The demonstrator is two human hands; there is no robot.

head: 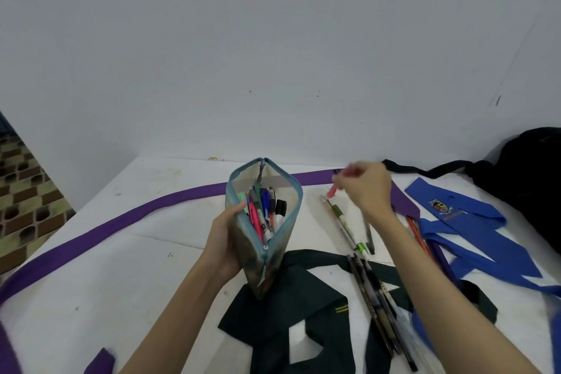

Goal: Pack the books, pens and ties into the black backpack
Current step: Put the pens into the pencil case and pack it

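Observation:
My left hand point(226, 240) grips an open blue-edged pencil case point(263, 222) standing upright on the white table point(136, 267), with several pens inside. My right hand point(365, 188) is raised just right of the case and pinches a pink pen point(332, 191), blurred by motion. More pens point(349, 228) lie loose on the table below that hand. A dark bundle of pens point(376, 307) rests over a dark green tie point(291, 307). A purple tie point(115, 222) curves across the table. A blue tie point(461, 222) with a crest lies at right. The black backpack point(534, 176) sits far right.
A pale wall point(273, 55) rises directly behind the table. A patterned tiled floor point(24, 200) shows past the table's left edge. Orange pencils point(417, 234) lie next to the blue tie. The backpack's black strap point(425, 168) trails along the back edge.

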